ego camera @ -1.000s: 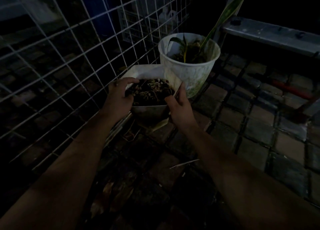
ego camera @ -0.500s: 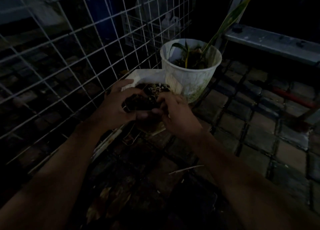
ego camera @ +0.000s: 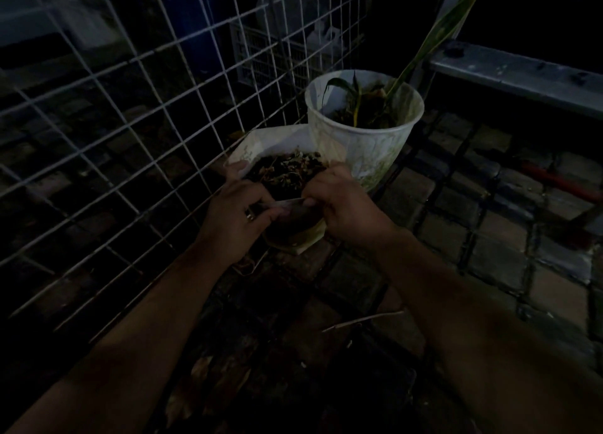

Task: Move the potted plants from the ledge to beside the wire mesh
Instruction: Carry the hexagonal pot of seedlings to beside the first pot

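Both the left hand [ego camera: 233,216] and the right hand [ego camera: 346,202] are closed on the near rim of the square white plastic pot of dark soil [ego camera: 284,179], which sits on the paved floor [ego camera: 456,238] against the white wire mesh [ego camera: 156,113], beside the round white plastic pot [ego camera: 365,140]. To finish well, I would seat it flat before letting go.

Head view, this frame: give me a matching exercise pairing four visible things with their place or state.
Things:
1. round white plastic pot
2. square white pot of dark soil
3. white wire mesh panel
4. grey metal ledge

Places or states:
A. gripped at its near rim by left hand and right hand
B. top right, behind the pots
C. holds a green leafy plant
D. stands along the left

Pairs: 1-C, 2-A, 3-D, 4-B
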